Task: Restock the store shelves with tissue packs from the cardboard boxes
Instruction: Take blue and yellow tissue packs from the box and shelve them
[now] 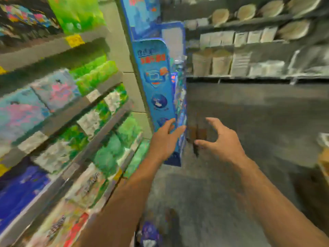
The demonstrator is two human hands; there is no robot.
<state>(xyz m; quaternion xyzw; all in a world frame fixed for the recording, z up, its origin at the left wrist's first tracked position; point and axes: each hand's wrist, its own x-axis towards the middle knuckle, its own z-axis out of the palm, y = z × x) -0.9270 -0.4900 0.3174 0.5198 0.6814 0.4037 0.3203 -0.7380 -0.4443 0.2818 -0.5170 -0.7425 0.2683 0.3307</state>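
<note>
Reaching forward empty, both sets of fingers are spread: the left hand [164,139] has straight fingers lying against the lower edge of the blue display stand [156,82], while the right hand [219,141], just right of that stand, is loosely cupped and holds nothing. Tissue packs [106,154] fill the shelves [58,179] left of the stand. A cardboard box [324,161] seems to sit far right of it, at the frame edge. Judging by this, the person is between packs; next comes fetching another from a box.
</note>
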